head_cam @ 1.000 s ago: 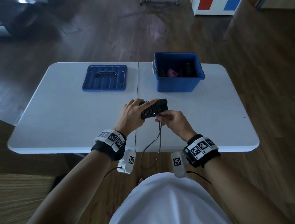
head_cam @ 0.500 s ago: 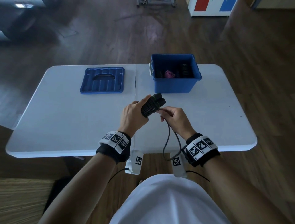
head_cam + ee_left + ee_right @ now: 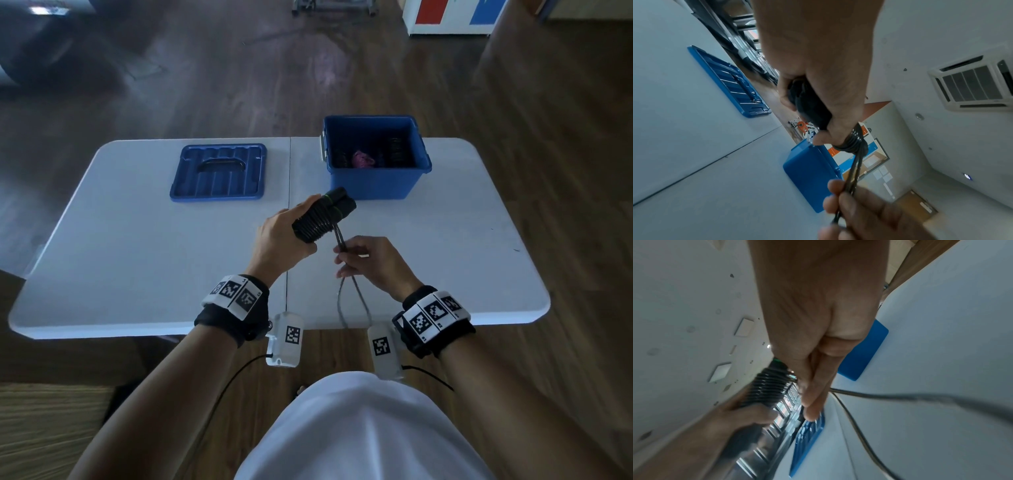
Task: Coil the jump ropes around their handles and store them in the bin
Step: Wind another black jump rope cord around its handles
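My left hand (image 3: 281,236) grips a pair of black jump rope handles (image 3: 323,216) held together, with the dark rope coiled in tight turns around them. They point up toward the blue bin (image 3: 376,185). From the coil a doubled strand of rope (image 3: 339,238) runs down into my right hand (image 3: 368,262), which pinches it. Below that hand the loose rope loop (image 3: 356,306) hangs over the table's near edge. In the left wrist view the coil (image 3: 851,142) and the doubled strand (image 3: 854,173) show between both hands. The bin holds coiled ropes, one pink (image 3: 363,159).
The blue bin lid (image 3: 219,173) lies flat at the back left of the white table (image 3: 120,257). The bin stands at the back, right of centre. Dark wooden floor surrounds the table.
The handles have tilted up and moved forward toward the bin. My right hand has dropped lower along the rope, pulling the doubled strand down and taut, and the hanging loop is shorter.
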